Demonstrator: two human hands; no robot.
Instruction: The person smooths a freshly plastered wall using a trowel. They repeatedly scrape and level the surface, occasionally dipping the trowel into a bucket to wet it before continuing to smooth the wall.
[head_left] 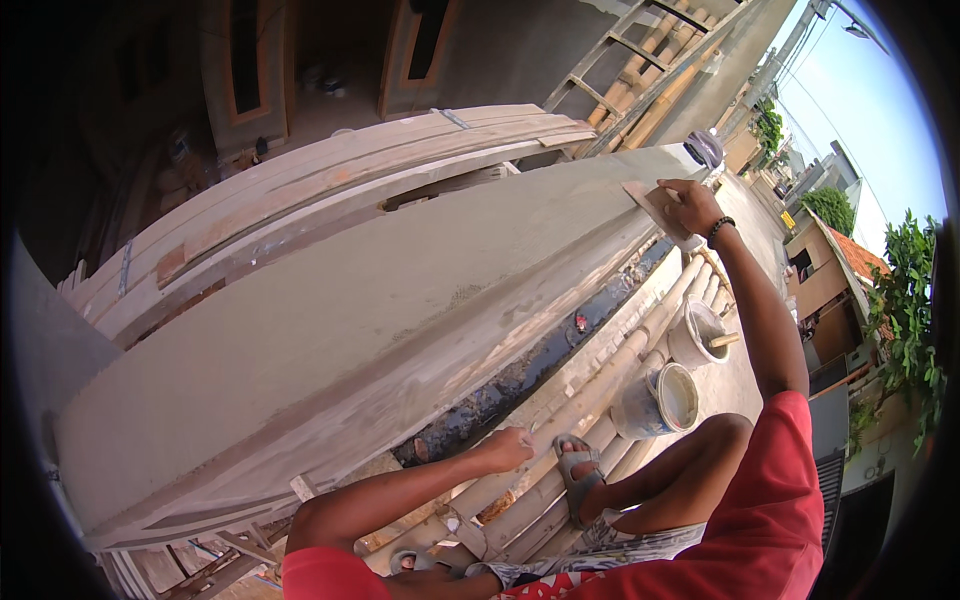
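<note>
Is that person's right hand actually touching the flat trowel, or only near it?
Touching. The head view shows it: the right hand grips the flat trowel, its fingers closed over the tool with no gap between.

Just behind my right fingers (676, 187), around the wrist, I wear a bracelet (721, 229) of dark round beads. Farther back from them, past the elbow, comes my red short-sleeved shirt (745, 510), with a red-and-white patterned patch (545, 583) low at the front. Beside my left fingers (527, 441) shows a greyish broad-strapped sandal (579, 477), and below them pale, grey-patterned shorts (645, 540).
</note>
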